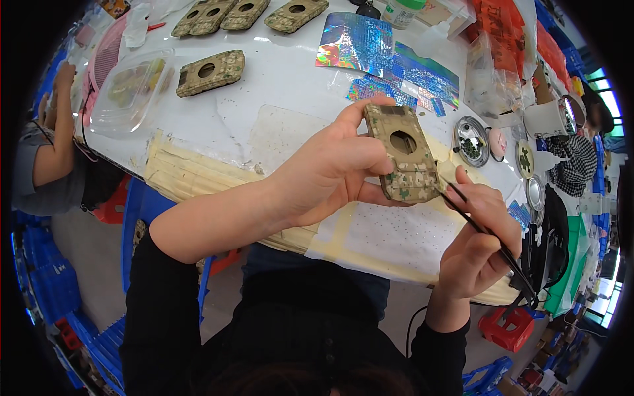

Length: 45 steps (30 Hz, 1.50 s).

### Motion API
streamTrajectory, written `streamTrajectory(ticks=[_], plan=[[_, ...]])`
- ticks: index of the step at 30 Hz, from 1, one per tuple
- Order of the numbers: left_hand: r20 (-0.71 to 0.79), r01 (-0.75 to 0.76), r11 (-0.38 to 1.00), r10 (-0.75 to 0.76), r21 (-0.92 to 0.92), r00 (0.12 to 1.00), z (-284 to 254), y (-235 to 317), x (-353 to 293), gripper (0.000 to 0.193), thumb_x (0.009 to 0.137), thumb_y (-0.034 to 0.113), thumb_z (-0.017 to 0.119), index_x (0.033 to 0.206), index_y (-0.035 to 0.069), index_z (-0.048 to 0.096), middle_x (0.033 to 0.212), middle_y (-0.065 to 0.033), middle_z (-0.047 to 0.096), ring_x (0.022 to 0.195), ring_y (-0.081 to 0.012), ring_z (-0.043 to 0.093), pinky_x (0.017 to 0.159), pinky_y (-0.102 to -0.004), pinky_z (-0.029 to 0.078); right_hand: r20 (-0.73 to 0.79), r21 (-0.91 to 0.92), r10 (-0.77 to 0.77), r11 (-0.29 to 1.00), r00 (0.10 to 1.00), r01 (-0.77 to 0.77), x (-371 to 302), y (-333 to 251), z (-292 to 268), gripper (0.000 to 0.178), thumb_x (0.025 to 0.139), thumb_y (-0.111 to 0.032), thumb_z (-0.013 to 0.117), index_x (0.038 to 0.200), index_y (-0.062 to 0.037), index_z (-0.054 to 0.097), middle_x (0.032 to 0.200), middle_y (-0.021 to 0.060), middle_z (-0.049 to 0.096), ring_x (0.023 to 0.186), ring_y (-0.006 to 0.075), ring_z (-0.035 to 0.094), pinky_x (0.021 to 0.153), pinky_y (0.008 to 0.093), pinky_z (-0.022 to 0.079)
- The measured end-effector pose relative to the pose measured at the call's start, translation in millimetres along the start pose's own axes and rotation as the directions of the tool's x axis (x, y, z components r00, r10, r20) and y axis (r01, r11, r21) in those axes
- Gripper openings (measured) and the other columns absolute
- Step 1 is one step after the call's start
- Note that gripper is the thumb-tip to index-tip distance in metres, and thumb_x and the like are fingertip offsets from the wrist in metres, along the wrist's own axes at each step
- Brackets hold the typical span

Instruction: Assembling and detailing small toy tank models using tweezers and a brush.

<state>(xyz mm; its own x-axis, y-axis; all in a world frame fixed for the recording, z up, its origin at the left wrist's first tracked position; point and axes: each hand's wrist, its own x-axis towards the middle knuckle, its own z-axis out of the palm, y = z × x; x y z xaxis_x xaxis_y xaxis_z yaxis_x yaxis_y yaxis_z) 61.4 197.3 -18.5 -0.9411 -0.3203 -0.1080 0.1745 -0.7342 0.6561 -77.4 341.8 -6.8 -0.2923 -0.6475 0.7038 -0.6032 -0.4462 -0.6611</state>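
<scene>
My left hand is closed around a camouflage-patterned toy tank hull, raised above the table and tilted. A round opening shows in the hull's upper face, and a dark rectangular patch sits at its far end. From the right, my right hand grips a pair of black tweezers. Their tips are at the hull's near right corner; whether they touch it or pinch a small part I cannot tell. Another camouflage hull lies farther left on the table, and several more stand along the far side.
Shiny holographic sheets lie beyond my hands. A metal dish with small dark pieces stands to the right. White dotted paper covers the near edge. A clear plastic box sits at left, near another person's arm.
</scene>
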Motion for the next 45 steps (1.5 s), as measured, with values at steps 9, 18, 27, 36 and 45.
streamTrajectory(ticks=[9,18,27,36,45], plan=[[0.043,-0.008,1.0,0.008,-0.006,0.999,0.8,3.0,1.2,0.069,0.086,0.006,0.046,0.146,0.011,0.011,0.137,-0.0168,0.038,0.12,-0.0314,0.051,0.097,-0.0488,0.048,-0.087,-0.585,0.03,0.807,0.996,-0.076,-4.3,-5.3,-37.1,0.014,0.091,-0.013,0.057,0.094,-0.0019,0.063,0.082,0.0116,0.061,0.083,0.0253,0.055,0.079,0.036,0.048],[-0.007,0.012,0.997,-0.013,-0.081,1.0,3.3,3.3,4.7,0.068,0.087,0.004,0.056,0.14,0.013,0.013,0.132,-0.0136,0.041,0.112,-0.0284,0.056,0.092,-0.0474,0.051,-0.011,-0.763,0.158,0.637,0.987,-0.11,-12.8,7.2,-45.4,0.019,0.072,-0.002,0.074,0.09,-0.0035,0.067,0.079,0.0092,0.062,0.08,0.0261,0.056,0.072,0.0326,0.044],[-0.013,0.025,1.0,-0.025,-0.01,1.0,2.1,-0.4,2.8,0.06,0.091,0.014,0.049,0.143,0.01,0.019,0.133,-0.0129,0.043,0.117,-0.0263,0.054,0.094,-0.0392,0.052,-0.024,-0.742,0.037,0.67,0.999,-0.043,-5.1,0.4,-46.6,0.017,0.071,0.001,0.073,0.086,-0.0023,0.067,0.079,0.0112,0.062,0.078,0.0261,0.058,0.071,0.0321,0.045],[0.061,0.121,0.992,-0.122,0.02,0.991,6.9,1.7,0.4,0.062,0.091,0.019,0.05,0.143,0.009,0.019,0.133,-0.0138,0.044,0.115,-0.0255,0.056,0.089,-0.038,0.053,0.036,-0.186,0.071,0.981,0.997,-0.063,17.8,-16.6,-22.8,0.013,0.083,0.0,0.063,0.096,0.0026,0.059,0.086,0.012,0.064,0.078,0.0192,0.056,0.072,0.0272,0.044],[0.084,0.129,0.99,-0.132,0.05,0.988,6.5,0.7,-0.4,0.063,0.09,0.021,0.051,0.143,0.01,0.02,0.131,-0.013,0.045,0.114,-0.0242,0.056,0.088,-0.0383,0.054,0.005,0.119,0.255,0.96,0.967,-0.253,16.0,-6.9,-0.5,0.006,0.092,-0.002,0.055,0.095,0.0034,0.057,0.085,0.0102,0.062,0.077,0.0126,0.06,0.072,0.023,0.048]])
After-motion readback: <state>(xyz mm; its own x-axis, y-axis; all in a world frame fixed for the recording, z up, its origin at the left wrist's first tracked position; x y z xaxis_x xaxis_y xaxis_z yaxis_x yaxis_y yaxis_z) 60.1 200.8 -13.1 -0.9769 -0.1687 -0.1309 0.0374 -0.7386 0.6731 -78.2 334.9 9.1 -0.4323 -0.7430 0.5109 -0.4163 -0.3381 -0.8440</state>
